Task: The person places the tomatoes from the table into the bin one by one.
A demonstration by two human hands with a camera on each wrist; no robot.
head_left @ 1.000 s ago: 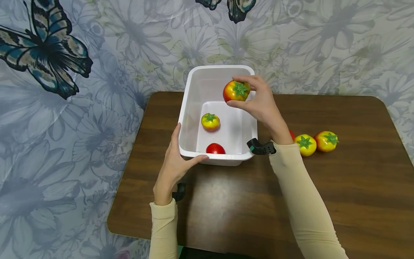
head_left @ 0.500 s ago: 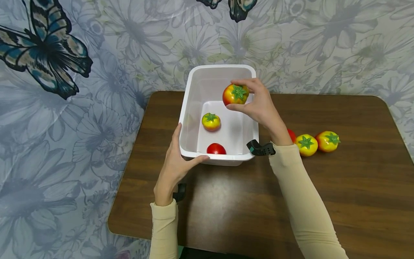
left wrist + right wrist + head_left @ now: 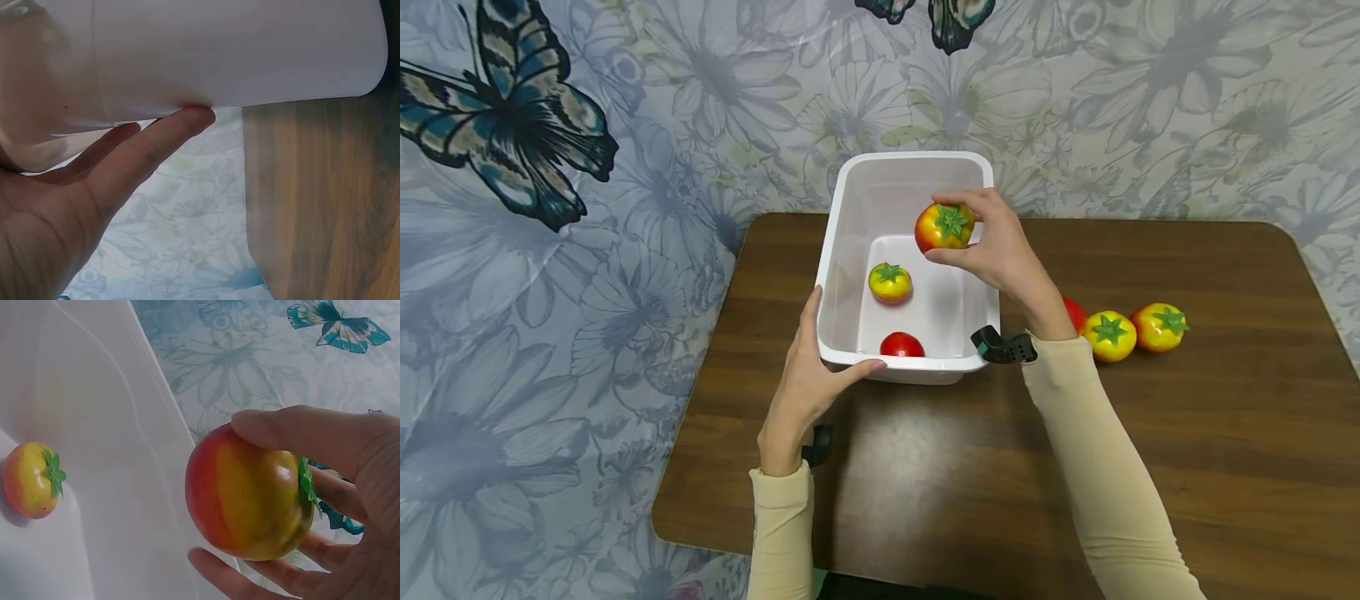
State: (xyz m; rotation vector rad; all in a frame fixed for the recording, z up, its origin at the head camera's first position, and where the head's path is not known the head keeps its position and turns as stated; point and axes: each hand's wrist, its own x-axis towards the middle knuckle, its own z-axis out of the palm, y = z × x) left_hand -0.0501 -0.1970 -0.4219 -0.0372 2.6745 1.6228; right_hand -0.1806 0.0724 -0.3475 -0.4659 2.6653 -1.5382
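A dark brown wooden table with rounded corners fills the lower part of the head view. Beyond its far edge and down its left side runs a pale blue-grey floral covering, with a large butterfly at upper left and another butterfly at the top edge. A white tub is at the far part of the table.

The left hand has its fingers extended along the tub's left side and its thumb lying against the near rim. The right hand holds a red-and-yellow tomato between thumb and fingers, parted only by the fruit's width, over the right part of the tub. Inside are a yellow tomato and a red tomato.

The near wall hides the red tomato's lower part. Right of the tub, a second red tomato is partly covered by the right forearm, beside two yellowish tomatoes. The butterfly at the top is cut off, as are both sleeves at the bottom. In the left wrist view the tub's inside is out of sight, and the fingers behind the thumb are mostly hidden.
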